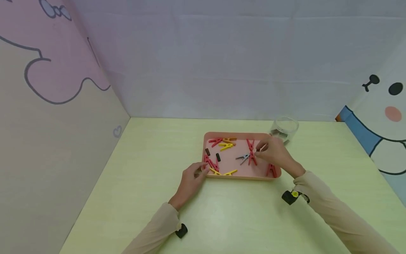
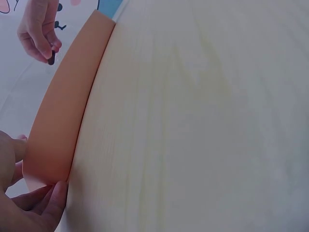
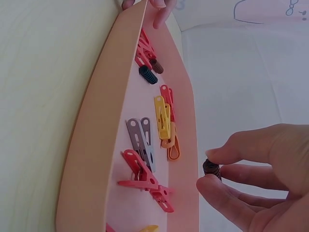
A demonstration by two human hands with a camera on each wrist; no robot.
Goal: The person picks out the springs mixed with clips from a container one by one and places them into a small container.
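A shallow pink tray (image 1: pixel 241 177) holds red, yellow, orange and grey clothespins; among them are a grey clothespin (image 3: pixel 137 137) and a yellow clothespin (image 3: pixel 162 118). A black coil (image 3: pixel 148 75) and a brown coil (image 3: pixel 156 66) lie near the tray's left end. Above the tray's right part, my right hand (image 1: pixel 274 152) pinches a small dark coil (image 3: pixel 211 168) between thumb and fingers. My left hand (image 1: pixel 191 181) grips the tray's near left corner, with fingertips against its outer wall in the left wrist view.
Behind the tray's right corner stands a clear round jar (image 1: pixel 285 127) with dark pieces in its bottom. The pale wooden table (image 1: pixel 152 148) meets a white back wall (image 1: pixel 203 70) and printed side panels. Dark wrist devices hang below both sleeves.
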